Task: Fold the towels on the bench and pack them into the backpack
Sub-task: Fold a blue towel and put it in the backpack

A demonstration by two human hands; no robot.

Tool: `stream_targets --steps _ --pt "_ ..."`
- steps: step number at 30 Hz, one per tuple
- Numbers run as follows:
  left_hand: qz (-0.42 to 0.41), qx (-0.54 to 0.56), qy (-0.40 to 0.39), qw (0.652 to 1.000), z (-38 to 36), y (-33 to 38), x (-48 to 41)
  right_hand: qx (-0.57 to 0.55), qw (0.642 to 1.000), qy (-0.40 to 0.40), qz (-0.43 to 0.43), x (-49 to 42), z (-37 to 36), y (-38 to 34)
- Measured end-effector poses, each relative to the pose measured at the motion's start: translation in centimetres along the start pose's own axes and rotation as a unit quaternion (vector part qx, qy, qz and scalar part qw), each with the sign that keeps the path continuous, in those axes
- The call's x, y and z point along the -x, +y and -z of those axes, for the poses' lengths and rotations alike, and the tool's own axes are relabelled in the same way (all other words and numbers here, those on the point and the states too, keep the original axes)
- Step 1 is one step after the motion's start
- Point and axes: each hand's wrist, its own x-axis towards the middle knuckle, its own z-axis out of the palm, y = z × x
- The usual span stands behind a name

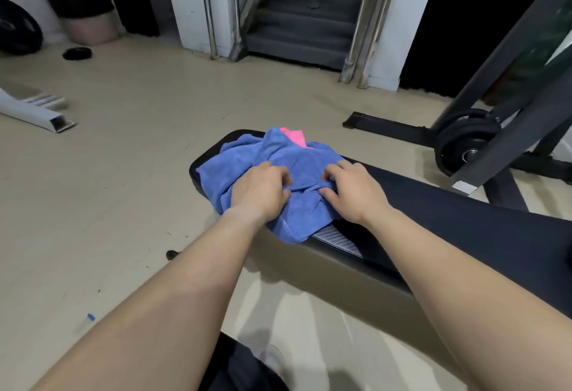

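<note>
Barely visible pink towel [296, 137] behind blue towel [272, 155], which left hand [259, 191] and right hand [354, 194] grip.

Crumpled blue towel [297, 161] over pink towel [295, 137], bench [448, 214]

Your blue towel [297, 168] is soft, matt terry cloth. Under it, the bench [448, 214] pad looks smooth, faintly glossy.

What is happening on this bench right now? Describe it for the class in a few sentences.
A person bends over the bench and grips a crumpled blue towel with both hands. The left hand and the right hand each pinch a ridge of cloth near its middle. The towel lies at the bench's end, not yet folded. A pink towel peeks out behind it.
</note>
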Motion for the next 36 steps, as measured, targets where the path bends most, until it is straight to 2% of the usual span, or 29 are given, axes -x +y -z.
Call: stream_targets --steps 3,6,10,13,15,20,24,26,28,30,33,34,36 --pt "0.016 0.022 0.013 1.0 0.4 0.8 -0.2 -0.027 0.999 0.029 0.002 0.1 0.5 0.4" --pt "0.026 0.078 0.07 0.994 1.6 2.5 -0.2 -0.022 0.997 0.068 0.0 0.5 2.4 0.7" --pt "-0.023 0.187 0.176 0.966 3.3 6.4 0.2 -0.069 0.987 0.144 0.011 1.6 6.7 1.3" --pt "-0.062 0.257 0.206 0.942 3.8 9.9 0.8 -0.092 0.977 0.191 -0.004 3.2 11.0 2.8" --pt "-0.078 0.26 0.19 0.944 3.5 11.9 1.1 -0.091 0.973 0.212 -0.021 4.5 13.8 4.6" --pt "-0.102 0.166 0.099 0.976 0.5 15.0 2.0 -0.104 0.954 0.267 -0.088 9.3 18.5 10.5" --pt "-0.134 0.046 -0.053 0.989 -3.2 16.8 3.2 -0.133 0.947 0.24 -0.166 14.1 18.0 15.5" --pt "-0.158 -0.009 -0.144 0.977 -5.0 17.7 3.6 -0.147 0.947 0.211 -0.193 16.1 15.9 17.5" --pt "-0.177 -0.039 -0.201 0.963 -6.5 18.5 3.8 -0.174 0.942 0.181 -0.223 17.6 13.1 19.0" --pt "-0.204 -0.048 -0.19 0.959 -7.6 19.3 4.0 -0.189 0.938 0.152 -0.246 18.6 10.5 20.1" --pt "-0.259 -0.037 -0.099 0.96 -8.6 21.1 4.2 -0.175 0.947 0.099 -0.251 19.0 8.8 21.0" --pt "-0.277 -0.022 -0.095 0.956 -8.7 21.8 4.4 -0.171 0.951 0.085 -0.245 19.0 8.9 21.1" --pt "-0.302 0.001 -0.137 0.943 -9.3 22.9 4.8 -0.19 0.952 0.074 -0.227 18.9 9.3 21.3"
